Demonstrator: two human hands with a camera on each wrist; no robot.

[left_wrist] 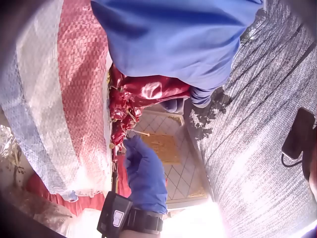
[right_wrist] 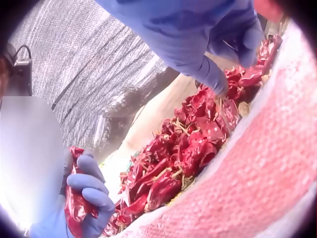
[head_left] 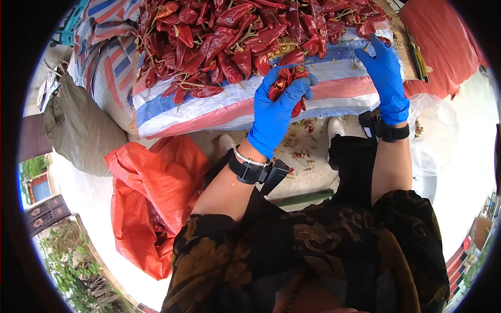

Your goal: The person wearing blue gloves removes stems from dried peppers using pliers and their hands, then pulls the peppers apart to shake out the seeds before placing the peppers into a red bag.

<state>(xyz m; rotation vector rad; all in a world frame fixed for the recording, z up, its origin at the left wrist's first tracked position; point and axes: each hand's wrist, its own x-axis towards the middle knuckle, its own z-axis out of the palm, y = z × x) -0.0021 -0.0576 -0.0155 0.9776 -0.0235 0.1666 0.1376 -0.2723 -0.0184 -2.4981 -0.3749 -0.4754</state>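
Observation:
My left hand [head_left: 276, 112], in a blue glove, grips a small bunch of dried red chili peppers [head_left: 282, 86] in front of the pile. The right wrist view shows its fingers curled round a glossy pepper [right_wrist: 77, 206]. My right hand [head_left: 385, 75], also gloved in blue, reaches to the right end of the pile with thumb and fingers apart. Its fingertips [right_wrist: 218, 84] are right at the peppers there. The big heap of dried chili peppers [head_left: 224, 44] lies on a striped woven sheet [head_left: 334, 91].
An open red-orange sack [head_left: 156, 182] with peppers inside stands at the lower left, below a grey-green bag [head_left: 78, 122]. At the right are a full red sack [head_left: 438, 41], a tool with yellow edges [head_left: 416, 55] and a clear plastic bag [head_left: 430, 120]. Pepper scraps litter the floor.

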